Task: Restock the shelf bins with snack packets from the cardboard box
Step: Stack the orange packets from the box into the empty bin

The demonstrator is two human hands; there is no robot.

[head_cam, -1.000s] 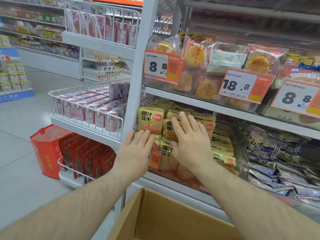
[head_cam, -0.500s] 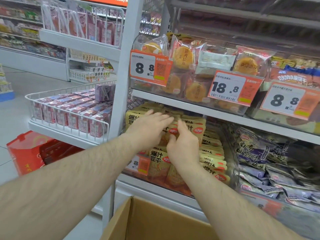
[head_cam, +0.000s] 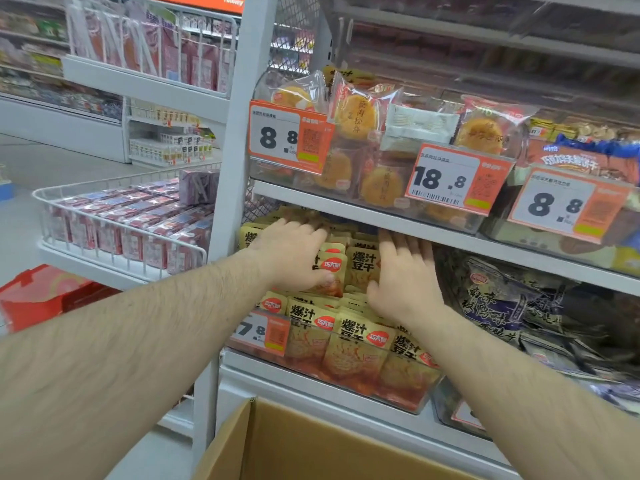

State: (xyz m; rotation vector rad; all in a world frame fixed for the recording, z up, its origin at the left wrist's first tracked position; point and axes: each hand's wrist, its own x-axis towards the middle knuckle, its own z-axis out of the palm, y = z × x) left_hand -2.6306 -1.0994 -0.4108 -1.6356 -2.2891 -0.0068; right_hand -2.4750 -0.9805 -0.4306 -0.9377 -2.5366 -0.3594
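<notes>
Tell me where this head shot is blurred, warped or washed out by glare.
Head view: motion blur smears the dark purple snack bags at right and the top shelf; the white shelf upright leans from wide-angle distortion; the clear plastic bin front carries mild glare; the left hand, right hand and yellow snack packets stay fairly sharp.

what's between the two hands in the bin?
Head view: yellow snack packets stand between the left hand and right hand, both laid on the stack.
</notes>
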